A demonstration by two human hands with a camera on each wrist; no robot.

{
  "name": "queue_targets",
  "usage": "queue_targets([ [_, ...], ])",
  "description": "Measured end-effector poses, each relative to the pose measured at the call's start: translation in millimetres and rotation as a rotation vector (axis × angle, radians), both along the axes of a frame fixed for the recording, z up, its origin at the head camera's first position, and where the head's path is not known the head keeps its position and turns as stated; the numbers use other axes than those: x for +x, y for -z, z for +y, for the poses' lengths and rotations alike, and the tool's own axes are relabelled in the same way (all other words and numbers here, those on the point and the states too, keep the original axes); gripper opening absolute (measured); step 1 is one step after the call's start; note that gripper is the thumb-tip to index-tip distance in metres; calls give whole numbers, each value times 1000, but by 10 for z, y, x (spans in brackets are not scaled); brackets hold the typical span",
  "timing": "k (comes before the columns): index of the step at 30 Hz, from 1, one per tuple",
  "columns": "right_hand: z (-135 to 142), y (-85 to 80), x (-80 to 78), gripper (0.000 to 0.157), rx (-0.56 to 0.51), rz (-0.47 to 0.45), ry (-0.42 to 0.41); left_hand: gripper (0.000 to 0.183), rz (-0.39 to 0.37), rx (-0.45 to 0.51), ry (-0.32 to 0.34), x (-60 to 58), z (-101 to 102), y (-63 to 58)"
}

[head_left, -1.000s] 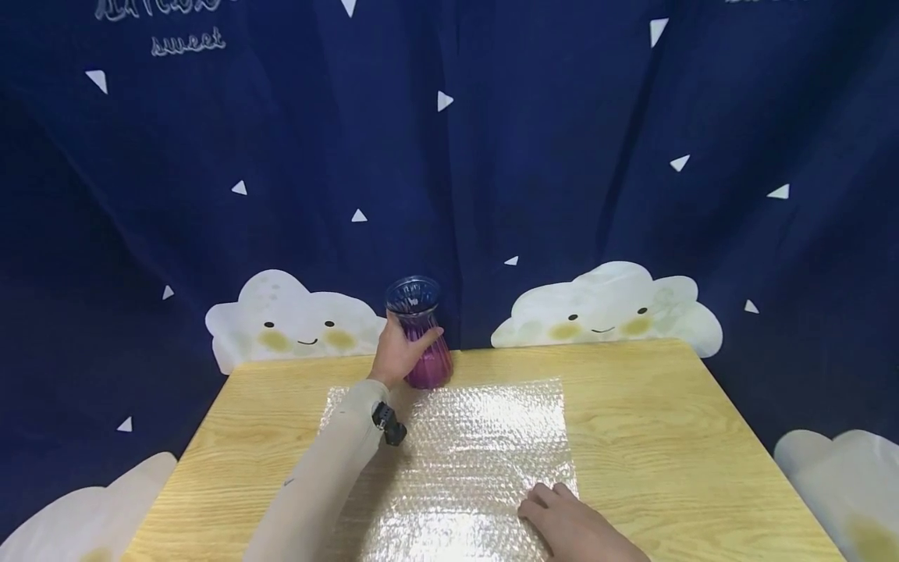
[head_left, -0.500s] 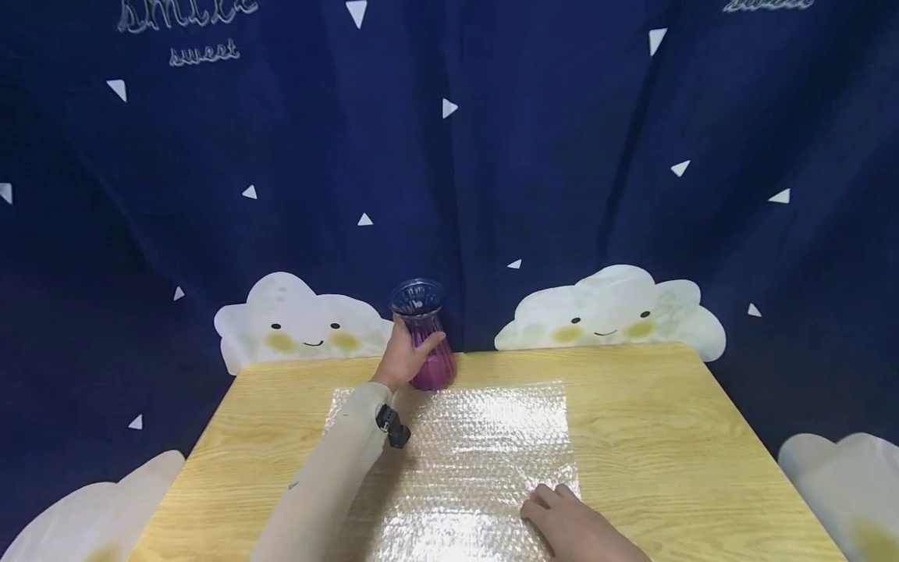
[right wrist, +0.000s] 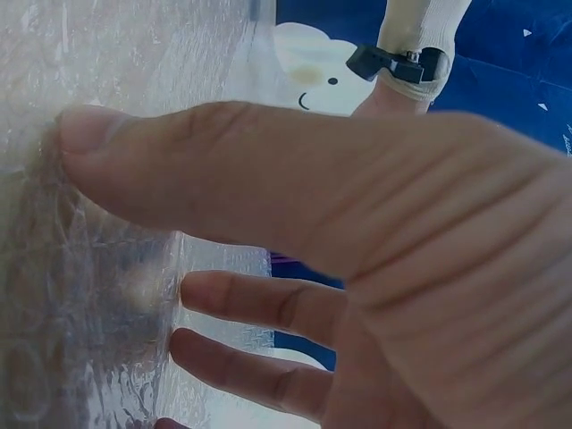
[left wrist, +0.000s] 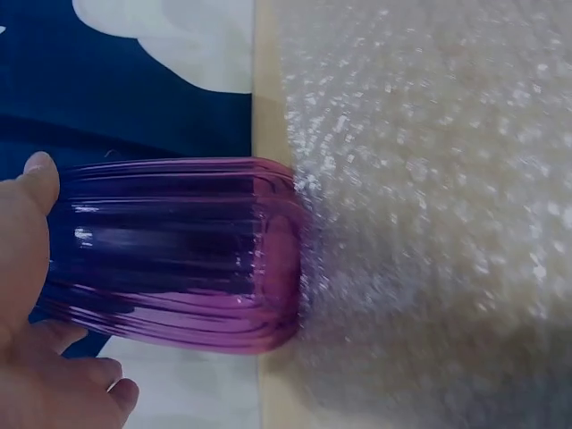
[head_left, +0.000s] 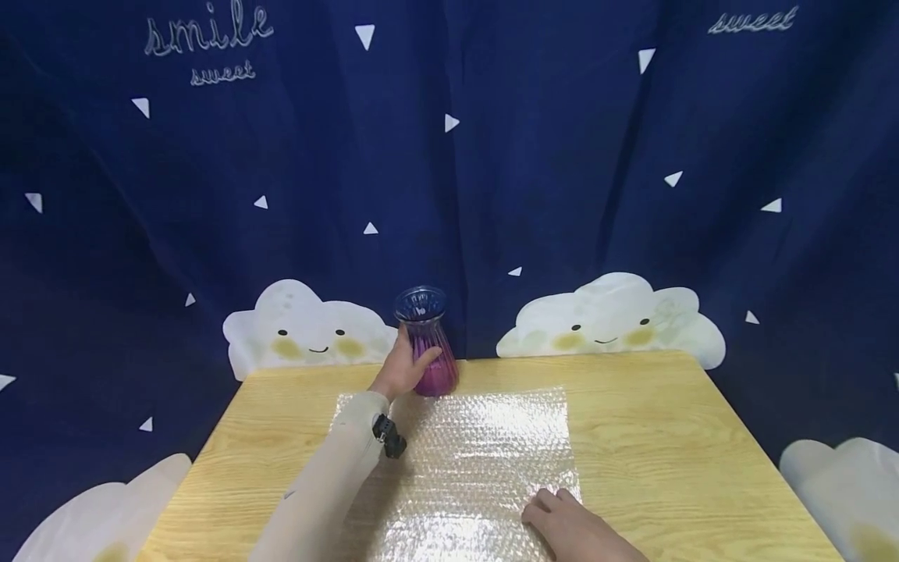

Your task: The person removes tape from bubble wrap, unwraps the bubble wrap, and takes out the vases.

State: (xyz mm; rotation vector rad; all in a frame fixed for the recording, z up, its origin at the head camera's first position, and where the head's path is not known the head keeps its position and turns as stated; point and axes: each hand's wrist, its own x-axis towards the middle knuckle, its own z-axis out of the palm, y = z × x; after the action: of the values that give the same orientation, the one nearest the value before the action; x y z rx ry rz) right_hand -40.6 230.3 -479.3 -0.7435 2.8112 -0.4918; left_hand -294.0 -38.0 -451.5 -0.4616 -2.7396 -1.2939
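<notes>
A ribbed glass vase (head_left: 439,373), blue at its flared rim and purple-pink toward the base, stands at the back edge of the table. My left hand (head_left: 400,368) grips its side, thumb across the front. In the left wrist view, the vase (left wrist: 188,259) meets the edge of a clear bubble wrap sheet (left wrist: 429,214). Near the sheet's right front part, my right hand (head_left: 572,524) rests on the bubble wrap (head_left: 485,437). The right wrist view shows its thumb (right wrist: 206,165) extended and its fingertips touching the wrap.
The bubble wrap lies flat on a light wooden table (head_left: 667,453). Directly behind the table hangs a dark blue curtain (head_left: 562,156) printed with white clouds and triangles. A black wrist camera (head_left: 389,435) is strapped on the left forearm.
The head view has shifted slightly, so the whole scene sits a little lower. Both hands and the vase keep their places on the table.
</notes>
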Motion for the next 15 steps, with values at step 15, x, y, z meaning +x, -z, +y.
queue_targets([
  [15,-10,-6,-19,78,35,-39,-24,92,-108,-214,51,310,-531,80],
])
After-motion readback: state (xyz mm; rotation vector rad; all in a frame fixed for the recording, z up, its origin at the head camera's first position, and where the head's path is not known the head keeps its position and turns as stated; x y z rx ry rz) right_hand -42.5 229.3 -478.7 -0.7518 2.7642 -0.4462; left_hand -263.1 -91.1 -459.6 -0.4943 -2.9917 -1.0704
